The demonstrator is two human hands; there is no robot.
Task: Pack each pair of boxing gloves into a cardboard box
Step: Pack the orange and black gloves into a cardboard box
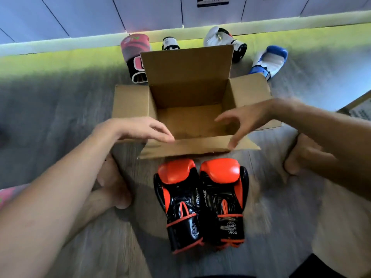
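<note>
**Boxing gloves (197,201) waiting beside the open cardboard box (188,93)**

The red-and-black pair is lying side by side on the floor (60,109), just in front of the box's near flap (190,148), with the cuffs pointing toward the person. The box is standing open and nothing is showing inside it. The left hand (140,128) is hovering at the near left corner with straight, relaxed fingers, grasping nothing. The right hand (247,119) is reaching over the near right corner with fingers loosely spread, also grasping nothing. Whether either hand is touching the cardboard cannot be told. Judging by this, the hands are probably spreading the flaps before loading. The person should be pressing the near flap flat and outward, then taking one glove in each hand and lowering them cuff-first so the padding is not catching the rim
</note>
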